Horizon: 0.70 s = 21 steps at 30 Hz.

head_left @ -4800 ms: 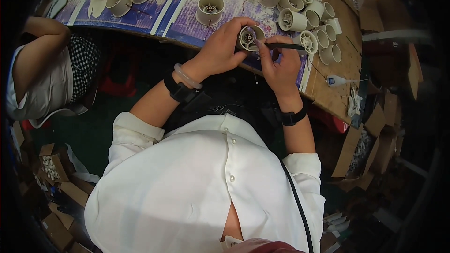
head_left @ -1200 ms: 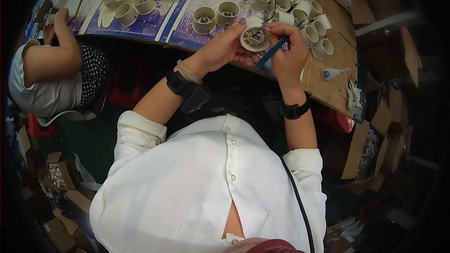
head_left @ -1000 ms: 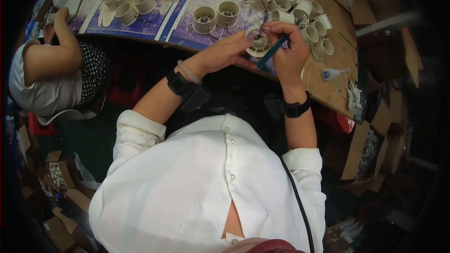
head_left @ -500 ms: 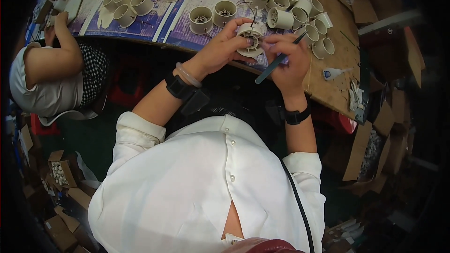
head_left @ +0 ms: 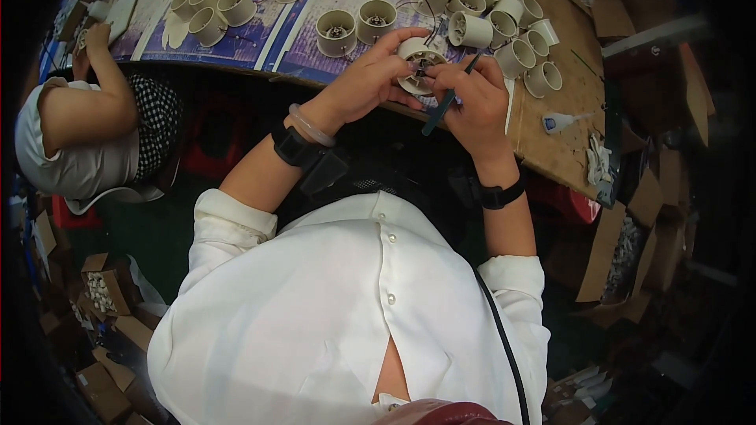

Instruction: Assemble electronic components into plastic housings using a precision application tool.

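My left hand (head_left: 374, 79) is closed round a cream plastic cup-shaped housing (head_left: 412, 50), its open face turned up toward me. Wires (head_left: 432, 24) stick out from its far side. My right hand (head_left: 475, 98) has dark tweezers (head_left: 438, 115) tucked between its fingers, slanting down to the left. The right thumb and fingertips reach into the housing's middle, against the left thumb; whether they pinch a small part there is too small to tell. Two similar housings with metal parts inside, one of them a round cup (head_left: 336, 34), stand just beyond my left hand.
More cream cups (head_left: 516, 59) crowd the table's right side, some lying tipped over. Another group (head_left: 236, 6) stands at the back left. A small bottle with a thin nozzle (head_left: 557, 123) lies near the right edge. At the left sits another person (head_left: 83, 118). Cardboard boxes (head_left: 622, 252) flank the table.
My right hand has moved left, bringing its fingertips into the housing's middle. The tweezers shifted left with it. The other person's hand has moved slightly.
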Available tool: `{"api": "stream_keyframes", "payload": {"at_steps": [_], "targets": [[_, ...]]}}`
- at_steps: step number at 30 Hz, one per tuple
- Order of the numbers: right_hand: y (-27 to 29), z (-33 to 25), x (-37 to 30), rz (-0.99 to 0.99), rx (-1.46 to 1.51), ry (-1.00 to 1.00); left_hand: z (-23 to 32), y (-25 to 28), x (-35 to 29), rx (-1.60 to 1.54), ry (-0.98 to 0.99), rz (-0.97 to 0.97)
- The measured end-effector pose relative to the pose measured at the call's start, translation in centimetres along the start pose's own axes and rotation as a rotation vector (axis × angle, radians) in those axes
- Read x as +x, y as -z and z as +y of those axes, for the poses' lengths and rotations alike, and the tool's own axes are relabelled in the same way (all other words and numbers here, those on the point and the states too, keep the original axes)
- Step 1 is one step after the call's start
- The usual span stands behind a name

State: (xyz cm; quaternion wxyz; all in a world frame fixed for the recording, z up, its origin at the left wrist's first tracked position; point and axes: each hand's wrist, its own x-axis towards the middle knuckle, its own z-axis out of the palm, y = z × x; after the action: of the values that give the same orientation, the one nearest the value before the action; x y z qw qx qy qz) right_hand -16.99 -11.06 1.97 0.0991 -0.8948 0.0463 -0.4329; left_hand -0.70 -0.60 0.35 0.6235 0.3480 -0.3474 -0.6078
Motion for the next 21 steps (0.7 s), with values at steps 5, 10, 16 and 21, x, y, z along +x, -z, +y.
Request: {"api": "stream_keyframes", "payload": {"at_steps": [5, 10, 16, 21], "targets": [[0.0, -0.5, 0.0, 0.009, -0.023, 0.004, -0.1, -0.6, 0.0, 0.076, -0.013, 0.067], [-0.5, -1.1, -0.8, 0.063, -0.057, -0.006, -0.1, -0.3, -0.1, 0.127, -0.064, 0.065], [-0.2, -1.0, -0.3, 0.166, 0.471, -0.311, -0.9, 0.1, 0.1, 0.329, -0.264, 0.078], [-0.2, -0.9, 0.1, 0.13, 0.675, -0.583, -0.9, -0.2, -0.1, 0.626, -0.382, 0.145]]}}
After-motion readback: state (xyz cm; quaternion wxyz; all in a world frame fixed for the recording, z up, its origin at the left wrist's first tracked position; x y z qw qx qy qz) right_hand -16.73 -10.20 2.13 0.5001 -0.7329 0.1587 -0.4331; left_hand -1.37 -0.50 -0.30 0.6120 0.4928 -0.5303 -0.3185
